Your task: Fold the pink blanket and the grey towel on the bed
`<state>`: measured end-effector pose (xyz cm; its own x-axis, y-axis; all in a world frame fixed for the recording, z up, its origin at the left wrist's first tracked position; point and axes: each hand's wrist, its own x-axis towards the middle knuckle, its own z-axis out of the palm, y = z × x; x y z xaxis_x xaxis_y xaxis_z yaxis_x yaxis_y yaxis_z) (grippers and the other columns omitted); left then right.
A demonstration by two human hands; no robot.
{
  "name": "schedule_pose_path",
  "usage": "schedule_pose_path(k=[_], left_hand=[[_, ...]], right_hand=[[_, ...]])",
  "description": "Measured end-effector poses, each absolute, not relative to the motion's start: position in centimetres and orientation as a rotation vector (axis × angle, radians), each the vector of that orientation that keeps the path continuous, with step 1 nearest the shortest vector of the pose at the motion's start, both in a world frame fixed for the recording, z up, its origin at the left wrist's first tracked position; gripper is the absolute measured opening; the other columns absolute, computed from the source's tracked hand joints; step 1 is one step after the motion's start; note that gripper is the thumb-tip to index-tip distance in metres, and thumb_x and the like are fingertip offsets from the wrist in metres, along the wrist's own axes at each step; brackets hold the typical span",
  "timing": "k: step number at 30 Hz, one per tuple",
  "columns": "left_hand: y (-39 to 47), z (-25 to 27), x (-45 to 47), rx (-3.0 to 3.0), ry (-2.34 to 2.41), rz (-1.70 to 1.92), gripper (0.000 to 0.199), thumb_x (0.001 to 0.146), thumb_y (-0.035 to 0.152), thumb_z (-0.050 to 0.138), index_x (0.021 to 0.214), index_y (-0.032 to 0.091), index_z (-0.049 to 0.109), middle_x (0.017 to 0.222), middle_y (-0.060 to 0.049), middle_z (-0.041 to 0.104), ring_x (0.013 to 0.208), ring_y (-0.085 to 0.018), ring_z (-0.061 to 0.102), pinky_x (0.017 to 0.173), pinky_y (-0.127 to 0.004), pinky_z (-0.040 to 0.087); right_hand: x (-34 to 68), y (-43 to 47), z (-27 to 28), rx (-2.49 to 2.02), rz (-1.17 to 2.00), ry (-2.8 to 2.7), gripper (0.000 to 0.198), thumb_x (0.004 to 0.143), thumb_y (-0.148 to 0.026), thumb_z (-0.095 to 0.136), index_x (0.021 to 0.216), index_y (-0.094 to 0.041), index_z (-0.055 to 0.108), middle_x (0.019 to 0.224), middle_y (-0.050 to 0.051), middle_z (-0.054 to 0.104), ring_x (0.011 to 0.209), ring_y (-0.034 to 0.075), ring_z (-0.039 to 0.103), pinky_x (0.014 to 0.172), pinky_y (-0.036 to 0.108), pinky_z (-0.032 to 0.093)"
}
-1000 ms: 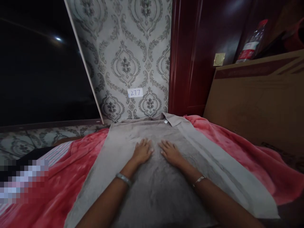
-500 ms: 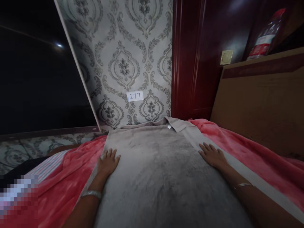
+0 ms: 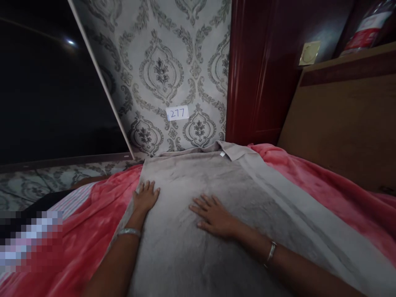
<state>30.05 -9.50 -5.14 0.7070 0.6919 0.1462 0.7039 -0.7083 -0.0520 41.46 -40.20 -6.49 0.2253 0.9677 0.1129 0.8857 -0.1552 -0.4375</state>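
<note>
From where I stand, a gray blanket (image 3: 179, 251) lies spread out in the middle, running from the near edge of the scene to the foot of the patterned wall (image 3: 210, 82). The person's left hand (image 3: 145, 199) rests palm down close to the blanket's left edge, the fingers fanned and pointing to the far side; its grip is apart, with nothing caught in it. The right hand (image 3: 216, 218) is around the middle of the blanket, a little nearer than the left, palm down and angled toward the left; its grip is apart too, fingers spread and holding nothing. Each wrist wears a silvery bracelet.

The blanket is mostly smooth, with faint ripples near the far end. Its far right corner is turned over in a flap, with a small white tag (image 3: 222, 154) beside it, and a paler strip runs down the right side. A red blanket (image 3: 114, 206) shows to the left and right of the gray one. At the far left some striped cloth (image 3: 76, 198) lies next to the red, and the patch nearer me is blurred into squares.

On the wall hangs a card (image 3: 177, 113) reading 277. A large dark screen (image 3: 46, 103) stands left of it; to the right are a dark red panel (image 3: 262, 82) and a cardboard box (image 3: 346, 123), with a red-labelled bottle (image 3: 363, 35) on top.
</note>
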Motion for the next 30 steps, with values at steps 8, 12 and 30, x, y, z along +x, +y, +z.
schedule_pose_path(k=[8,12,30], left_hand=[[-9.9,-3.1,30.4,-2.91,-1.212,0.039,0.07,0.099,0.055,0.027,0.157,0.017,0.033,0.165,-0.018,0.026,0.152,-0.038,0.023,0.117,-0.067,0.022],[-14.5,-2.9,31.2,-2.983,-1.109,-0.02,0.07,0.098,0.058,0.027,0.153,0.018,0.042,0.161,-0.02,0.035,0.149,-0.041,0.03,0.115,-0.066,0.026],[-14.4,-2.3,28.9,-2.986,-0.965,-0.402,0.041,0.095,0.032,0.045,0.125,0.015,0.068,0.132,-0.015,0.064,0.126,-0.03,0.054,0.103,-0.041,0.045]], right_hand=[[34.7,-46.6,-6.1,-1.903,0.51,-1.845,0.07,0.092,-0.057,0.057,0.155,-0.046,0.03,0.165,-0.003,0.023,0.154,0.037,0.007,0.12,0.066,-0.002],[32.9,-48.7,-6.5,-1.743,0.502,-1.841,0.066,0.089,-0.059,0.061,0.151,-0.052,0.038,0.16,-0.009,0.034,0.153,0.029,0.02,0.125,0.054,0.011],[54.3,-50.2,-6.5,-2.224,-0.157,-0.548,0.036,0.082,-0.019,0.053,0.111,-0.017,0.075,0.113,0.009,0.075,0.106,0.022,0.069,0.098,0.036,0.052]])
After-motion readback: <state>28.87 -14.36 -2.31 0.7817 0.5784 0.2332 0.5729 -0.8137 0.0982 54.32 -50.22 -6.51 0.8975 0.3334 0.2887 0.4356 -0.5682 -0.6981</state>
